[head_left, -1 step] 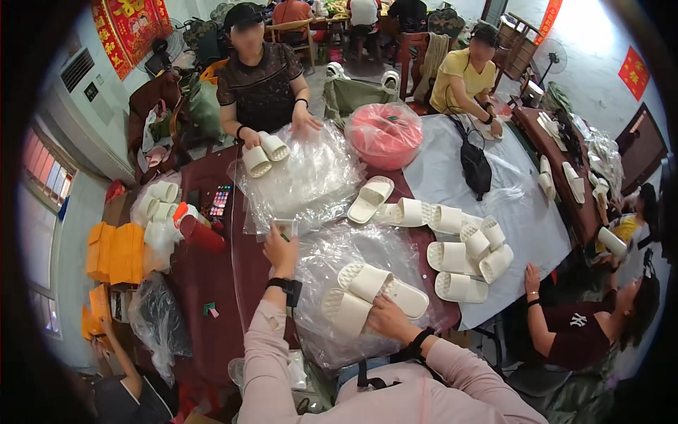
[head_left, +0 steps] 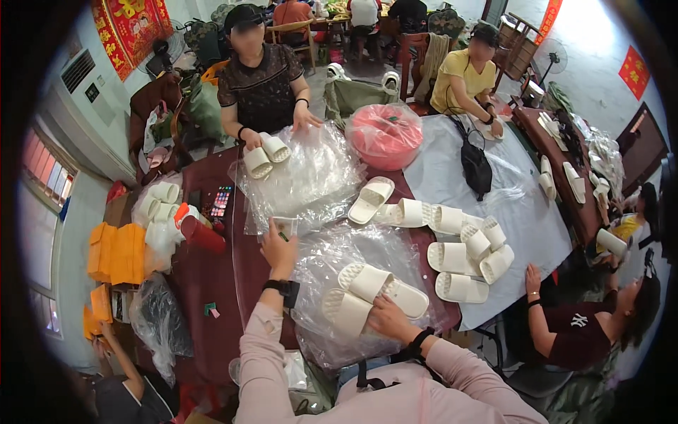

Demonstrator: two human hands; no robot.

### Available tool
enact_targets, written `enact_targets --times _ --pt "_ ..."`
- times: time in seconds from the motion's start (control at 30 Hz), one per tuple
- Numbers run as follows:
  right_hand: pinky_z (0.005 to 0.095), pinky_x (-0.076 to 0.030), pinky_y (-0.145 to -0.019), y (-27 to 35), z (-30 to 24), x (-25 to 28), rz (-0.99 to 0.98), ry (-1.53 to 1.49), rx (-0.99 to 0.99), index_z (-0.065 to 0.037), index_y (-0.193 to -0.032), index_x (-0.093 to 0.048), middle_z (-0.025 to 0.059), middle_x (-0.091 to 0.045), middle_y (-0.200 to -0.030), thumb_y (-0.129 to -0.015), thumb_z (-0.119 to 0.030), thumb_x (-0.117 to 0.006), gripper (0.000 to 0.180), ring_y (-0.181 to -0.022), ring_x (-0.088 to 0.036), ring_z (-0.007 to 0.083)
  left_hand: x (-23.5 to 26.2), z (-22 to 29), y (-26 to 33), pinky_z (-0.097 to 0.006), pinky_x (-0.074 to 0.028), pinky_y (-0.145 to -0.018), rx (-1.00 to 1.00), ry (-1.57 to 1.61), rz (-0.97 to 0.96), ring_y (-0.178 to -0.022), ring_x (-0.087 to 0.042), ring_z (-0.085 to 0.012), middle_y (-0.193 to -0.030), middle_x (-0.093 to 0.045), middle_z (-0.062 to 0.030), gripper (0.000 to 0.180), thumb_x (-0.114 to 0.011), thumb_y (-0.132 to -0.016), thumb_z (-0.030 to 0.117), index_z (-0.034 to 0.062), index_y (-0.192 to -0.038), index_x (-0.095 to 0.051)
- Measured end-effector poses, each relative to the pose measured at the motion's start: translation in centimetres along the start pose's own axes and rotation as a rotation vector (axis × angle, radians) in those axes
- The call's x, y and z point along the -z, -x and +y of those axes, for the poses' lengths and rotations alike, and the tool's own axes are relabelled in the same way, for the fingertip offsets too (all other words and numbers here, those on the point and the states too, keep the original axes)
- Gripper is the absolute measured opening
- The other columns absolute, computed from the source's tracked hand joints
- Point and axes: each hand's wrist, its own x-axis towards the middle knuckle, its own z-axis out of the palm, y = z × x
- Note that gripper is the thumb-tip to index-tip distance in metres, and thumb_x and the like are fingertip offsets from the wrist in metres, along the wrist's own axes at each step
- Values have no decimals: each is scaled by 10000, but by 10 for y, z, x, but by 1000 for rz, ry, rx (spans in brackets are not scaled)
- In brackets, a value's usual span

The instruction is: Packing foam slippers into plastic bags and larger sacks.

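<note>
My left hand (head_left: 280,253) is at the middle of the table, near the edge of the clear bags. Its fingers are closed on a small pale packet (head_left: 285,226) with a green mark. My right hand (head_left: 393,319) grips a pair of white slide slippers (head_left: 351,311) from the near side, thumb and fingers at their inner edges. The pair lies on a stack of clear plastic bags (head_left: 321,265) before me.
More white slippers (head_left: 460,287) lie to the right. Across the table, a person's hand rests on slippers (head_left: 275,147) by another bag stack (head_left: 304,191). A red bundle (head_left: 386,145) stands farther back. A red canister (head_left: 203,233), a phone (head_left: 220,203) and orange boxes (head_left: 116,251) are left.
My left hand has shifted slightly left and toward me with the small packet, and the packet's green mark shows more. My right hand and the slippers stay put.
</note>
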Motion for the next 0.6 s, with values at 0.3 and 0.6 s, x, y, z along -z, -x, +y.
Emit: enact_targets --times 0.3,0.6 --pt "425 -310 -1018 -1 -7 3 104 -30 30 -53 -981 -598 126 -528 -1030 -762 -222 -601 277 -1077 -481 280 -34 2 45 -499 -344 -958 -203 -26 -645 -1169 -427 -362 -1287 -429 -168 824 -679 -700 291 190 -1400 -256" --pt "406 -395 -917 74 10 50 307 -402 -233 -58 -998 -615 147 -544 -1104 -758 -167 -599 264 -1044 -503 327 -79 -16 98 -499 -330 -925 -564 -165 -245 -1135 -401 -382 -1240 -423 -216 492 -538 -786 183 102 -1259 -430"
